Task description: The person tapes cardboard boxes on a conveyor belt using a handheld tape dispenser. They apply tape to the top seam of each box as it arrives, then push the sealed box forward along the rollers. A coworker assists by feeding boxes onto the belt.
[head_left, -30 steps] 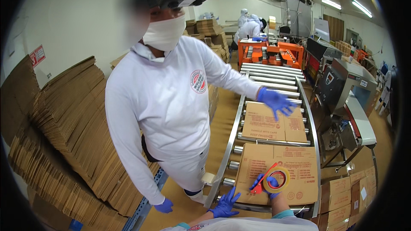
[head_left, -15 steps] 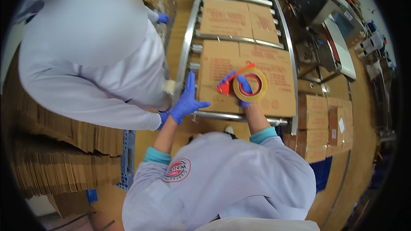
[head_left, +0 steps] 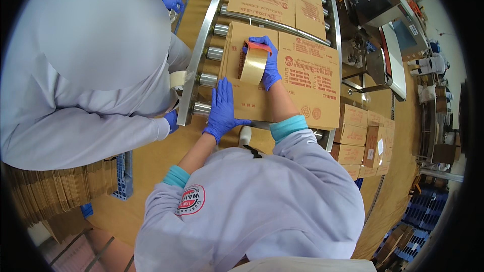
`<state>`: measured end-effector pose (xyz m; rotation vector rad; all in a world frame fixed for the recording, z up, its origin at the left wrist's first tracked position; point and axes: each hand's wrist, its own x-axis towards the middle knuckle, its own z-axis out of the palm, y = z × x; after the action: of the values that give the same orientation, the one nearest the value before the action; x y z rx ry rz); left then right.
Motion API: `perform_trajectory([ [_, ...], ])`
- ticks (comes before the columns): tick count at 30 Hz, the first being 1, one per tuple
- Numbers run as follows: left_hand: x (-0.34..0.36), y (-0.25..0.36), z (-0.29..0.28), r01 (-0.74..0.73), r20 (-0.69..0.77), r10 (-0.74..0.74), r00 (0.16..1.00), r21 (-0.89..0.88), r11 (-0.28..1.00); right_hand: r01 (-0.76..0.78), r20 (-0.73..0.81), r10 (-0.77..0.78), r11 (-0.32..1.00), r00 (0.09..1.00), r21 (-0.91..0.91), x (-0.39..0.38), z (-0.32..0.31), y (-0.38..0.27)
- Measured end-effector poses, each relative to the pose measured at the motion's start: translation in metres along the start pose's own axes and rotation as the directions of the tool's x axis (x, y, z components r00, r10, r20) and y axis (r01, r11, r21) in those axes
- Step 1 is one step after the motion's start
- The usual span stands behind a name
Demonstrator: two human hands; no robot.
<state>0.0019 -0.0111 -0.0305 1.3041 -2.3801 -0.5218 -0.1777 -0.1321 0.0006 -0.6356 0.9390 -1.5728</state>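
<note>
My blue-gloved left hand (head_left: 220, 111) lies with straight fingers and thumb out at the near-left corner of a flat cardboard carton (head_left: 307, 95) on the roller conveyor. My blue-gloved right hand (head_left: 270, 73) grips a red-handled tape dispenser (head_left: 262, 46) whose wide roll of tape (head_left: 252, 69) is turned on edge over the carton's left part. Whether the tape touches the cardboard I cannot tell. A second flat carton (head_left: 262, 0) lies farther along the rollers, beyond the first.
A co-worker in white (head_left: 75, 111) stands close at left, beside the metal rail (head_left: 196, 70). Folded cardboard stacks (head_left: 55, 186) stand lower left. At right are a machine with a white belt (head_left: 393, 63), stacked boxes (head_left: 353, 131) and blue pallets (head_left: 418, 211).
My right hand has moved up the carton, turning the roll from lying flat to on edge. The view has swung down toward my hands, and the co-worker's raised hand has lowered.
</note>
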Motion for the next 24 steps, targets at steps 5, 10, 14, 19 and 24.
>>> perform_trajectory([
  [5, 0.002, 0.006, -0.003, 0.060, 0.053, -0.064, 0.997, 0.076, 0.995, -0.107, 0.036, 0.112, 0.987, 0.993, -0.116, -0.038, 0.007, -0.020],
  [10, -0.003, -0.005, 0.023, 0.033, -0.026, -0.025, 0.999, 0.377, 0.926, 0.223, 0.078, -0.216, 0.808, 0.973, -0.545, -0.139, -0.004, 0.017],
  [14, 0.002, -0.002, 0.014, 0.015, -0.002, -0.016, 1.000, 0.308, 0.951, -0.322, 0.007, 0.323, 0.942, 0.946, 0.091, -0.098, -0.004, -0.009],
  [19, 0.004, 0.011, 0.001, 0.042, 0.059, -0.061, 0.996, 0.282, 0.959, 0.069, 0.627, 0.312, 0.859, 0.714, -0.507, -0.055, -0.009, -0.051],
  [24, -0.004, 0.011, -0.025, -0.044, 0.117, 0.008, 0.993, 0.308, 0.950, 0.235, 0.462, -0.209, 0.972, 0.862, 0.001, -0.166, -0.025, -0.076],
])
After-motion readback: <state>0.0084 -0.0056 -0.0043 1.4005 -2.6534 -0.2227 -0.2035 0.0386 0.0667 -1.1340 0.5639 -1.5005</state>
